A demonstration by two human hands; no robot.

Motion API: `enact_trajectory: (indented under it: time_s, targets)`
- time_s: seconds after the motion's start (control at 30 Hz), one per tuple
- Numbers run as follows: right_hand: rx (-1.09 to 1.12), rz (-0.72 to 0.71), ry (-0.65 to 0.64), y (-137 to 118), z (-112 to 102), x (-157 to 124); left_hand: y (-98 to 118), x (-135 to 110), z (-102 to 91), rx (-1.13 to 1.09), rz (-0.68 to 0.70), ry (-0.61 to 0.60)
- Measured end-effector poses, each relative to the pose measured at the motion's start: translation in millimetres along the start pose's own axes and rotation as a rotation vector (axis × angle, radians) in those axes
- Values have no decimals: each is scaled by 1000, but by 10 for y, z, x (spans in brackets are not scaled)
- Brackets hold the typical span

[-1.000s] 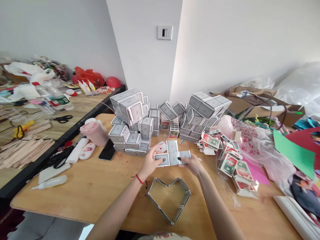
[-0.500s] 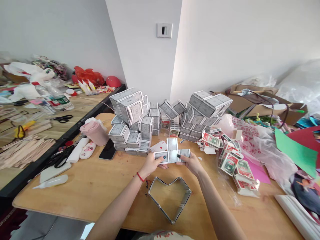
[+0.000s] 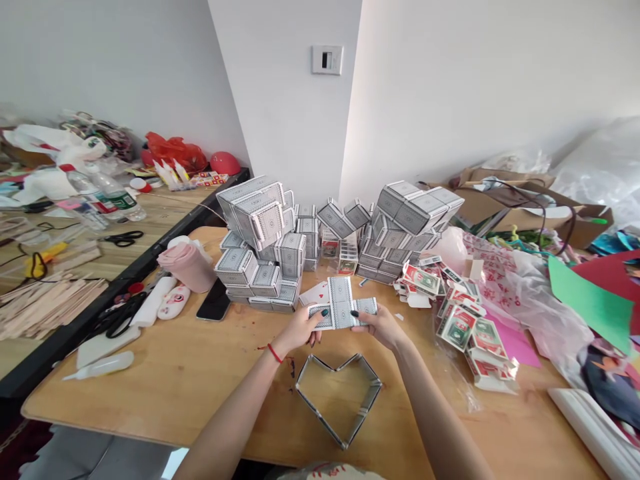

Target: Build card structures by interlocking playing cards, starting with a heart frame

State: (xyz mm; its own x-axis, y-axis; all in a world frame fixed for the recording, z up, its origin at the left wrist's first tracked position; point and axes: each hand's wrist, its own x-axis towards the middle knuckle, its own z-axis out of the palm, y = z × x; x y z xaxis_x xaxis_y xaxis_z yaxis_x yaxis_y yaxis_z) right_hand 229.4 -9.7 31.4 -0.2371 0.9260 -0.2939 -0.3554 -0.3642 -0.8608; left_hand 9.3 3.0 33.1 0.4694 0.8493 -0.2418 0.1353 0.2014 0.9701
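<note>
Between my two hands I hold several playing cards point(image 3: 341, 300), backs up, one upright card crossing others that stick out to the sides. My left hand point(image 3: 300, 328) pinches the left end, thumb on top. On the right end, my right hand point(image 3: 380, 325) presses its thumb from above, with the fingers underneath. Just beyond my left hand a red-heart playing card point(image 3: 316, 293) lies face up. Closer to me a heart-shaped frame point(image 3: 313, 410) of folded cards stands on the table, touched by neither hand.
Card blocks are stacked at the left point(image 3: 250, 267) and right point(image 3: 400, 227). Opened card boxes point(image 3: 460, 327) and a plastic bag point(image 3: 530, 293) lie to the right. A phone point(image 3: 213, 301), a glue bottle point(image 3: 105, 365) and a pink roll point(image 3: 185, 265) lie left on the wooden table point(image 3: 200, 387).
The held cards have tilted slightly, and the shine on the upright card is gone. Both hands keep their grip and have shifted a little left in view.
</note>
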Motion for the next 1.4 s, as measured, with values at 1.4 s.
enact_trajectory:
  time_s: [1.4]
  targets:
    - [10,48,43,82,94,9,-2,82,140,387,220,148]
